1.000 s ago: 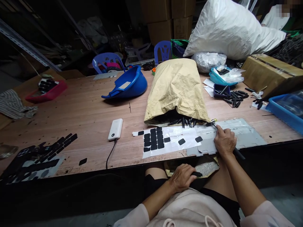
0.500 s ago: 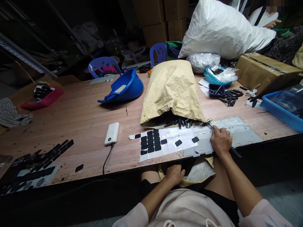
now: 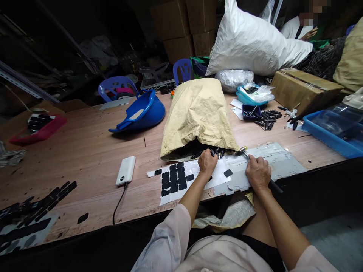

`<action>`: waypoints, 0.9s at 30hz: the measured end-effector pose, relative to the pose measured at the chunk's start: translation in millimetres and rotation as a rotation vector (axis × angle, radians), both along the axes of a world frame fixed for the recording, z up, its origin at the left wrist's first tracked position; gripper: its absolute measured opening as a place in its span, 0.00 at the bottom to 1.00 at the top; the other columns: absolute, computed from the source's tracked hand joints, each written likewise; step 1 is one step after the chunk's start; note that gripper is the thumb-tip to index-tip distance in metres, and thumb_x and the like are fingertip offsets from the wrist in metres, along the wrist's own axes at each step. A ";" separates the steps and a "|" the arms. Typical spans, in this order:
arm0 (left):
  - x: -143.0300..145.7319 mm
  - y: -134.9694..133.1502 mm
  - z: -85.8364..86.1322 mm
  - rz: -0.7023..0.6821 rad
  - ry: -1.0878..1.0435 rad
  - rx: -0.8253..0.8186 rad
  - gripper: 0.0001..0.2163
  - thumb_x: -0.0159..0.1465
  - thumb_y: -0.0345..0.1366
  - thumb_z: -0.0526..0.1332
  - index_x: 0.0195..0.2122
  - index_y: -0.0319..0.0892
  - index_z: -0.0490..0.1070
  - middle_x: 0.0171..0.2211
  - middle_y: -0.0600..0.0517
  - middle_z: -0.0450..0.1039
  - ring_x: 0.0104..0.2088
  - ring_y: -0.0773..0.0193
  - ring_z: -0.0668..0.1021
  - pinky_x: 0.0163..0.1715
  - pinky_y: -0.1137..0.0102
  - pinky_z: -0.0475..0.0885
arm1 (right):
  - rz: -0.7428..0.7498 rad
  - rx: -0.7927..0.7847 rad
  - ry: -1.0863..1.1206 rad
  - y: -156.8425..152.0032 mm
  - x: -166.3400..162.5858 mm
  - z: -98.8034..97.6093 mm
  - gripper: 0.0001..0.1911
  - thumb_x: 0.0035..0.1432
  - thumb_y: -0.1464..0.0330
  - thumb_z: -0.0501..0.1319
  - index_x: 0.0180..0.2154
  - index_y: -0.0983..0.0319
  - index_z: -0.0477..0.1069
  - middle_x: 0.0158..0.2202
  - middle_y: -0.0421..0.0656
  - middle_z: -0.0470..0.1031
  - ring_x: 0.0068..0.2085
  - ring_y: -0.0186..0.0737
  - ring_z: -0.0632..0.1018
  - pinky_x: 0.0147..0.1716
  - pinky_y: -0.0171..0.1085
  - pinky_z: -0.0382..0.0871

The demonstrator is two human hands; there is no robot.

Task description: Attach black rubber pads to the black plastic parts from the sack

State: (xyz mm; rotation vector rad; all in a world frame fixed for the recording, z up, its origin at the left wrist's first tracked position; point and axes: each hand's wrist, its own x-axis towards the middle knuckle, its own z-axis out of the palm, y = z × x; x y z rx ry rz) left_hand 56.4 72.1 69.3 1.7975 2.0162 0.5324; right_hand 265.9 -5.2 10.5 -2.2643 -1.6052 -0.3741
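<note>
My left hand (image 3: 208, 163) is at the mouth of a yellow woven sack (image 3: 198, 109), its fingers closed around a slim black piece among several black pieces (image 3: 220, 152) spilling out there. My right hand (image 3: 258, 173) grips a hammer (image 3: 247, 155) with a metal shaft and a dark handle end sticking out below the fist. Its head rests by the sack's right corner, above a grey taped board (image 3: 283, 160). Beneath my left wrist lies a white sheet with black rounded stickers (image 3: 174, 177). Another open sack (image 3: 238, 211) sits on my lap.
A white power bank (image 3: 125, 170) with a cable lies left of the sheet. Behind it stands a blue scoop-like basin (image 3: 147, 113). On the right are a cardboard box (image 3: 306, 90), a blue tray (image 3: 326, 138) and loose black pieces (image 3: 268, 119). A person (image 3: 300, 30) is at the far right.
My left hand has risen from the lap sack to the black pieces at the yellow sack's mouth and closed there. My right hand still holds the hammer in about the same place.
</note>
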 end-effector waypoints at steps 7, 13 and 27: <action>4.5 0.9 1.3 0.027 0.102 -0.077 0.12 0.69 0.40 0.64 0.44 0.40 0.85 0.47 0.37 0.85 0.50 0.46 0.85 0.45 0.63 0.74 | 0.006 -0.005 0.004 -1.3 0.2 -0.7 0.18 0.70 0.67 0.58 0.57 0.60 0.78 0.41 0.50 0.71 0.42 0.46 0.65 0.38 0.42 0.48; -14.8 -31.9 10.2 0.022 0.024 -0.114 0.12 0.69 0.41 0.64 0.44 0.44 0.87 0.42 0.42 0.87 0.48 0.49 0.85 0.43 0.65 0.73 | 0.000 0.015 -0.001 -0.6 -0.8 0.6 0.17 0.71 0.66 0.56 0.54 0.61 0.79 0.41 0.50 0.72 0.42 0.47 0.65 0.37 0.42 0.47; -44.6 -80.7 4.1 -0.547 0.090 0.075 0.26 0.62 0.24 0.63 0.60 0.48 0.77 0.57 0.46 0.78 0.53 0.52 0.80 0.51 0.63 0.76 | -0.002 -0.017 0.033 0.3 -2.8 5.4 0.17 0.67 0.67 0.60 0.54 0.62 0.79 0.43 0.52 0.72 0.43 0.48 0.65 0.38 0.43 0.49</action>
